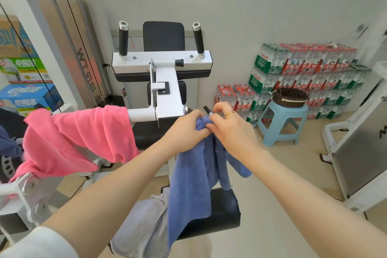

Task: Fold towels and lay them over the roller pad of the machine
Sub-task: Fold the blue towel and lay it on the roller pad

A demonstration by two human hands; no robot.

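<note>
Both hands meet at centre: the left hand and the right hand each pinch the top edge of a blue towel, which hangs down in front of the white exercise machine. To the left, a pink towel lies draped over the machine's roller pad. A pale grey towel rests on the black seat below. A blue stool stands at right.

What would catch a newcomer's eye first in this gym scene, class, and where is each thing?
Most striking is the pink towel draped over the machine's roller pad at the left. In the centre, the left hand and right hand together pinch the top of a blue towel that hangs down in front of the black seat pad. At the right, packs of bottled water are stacked against the wall behind a blue stool.
</note>
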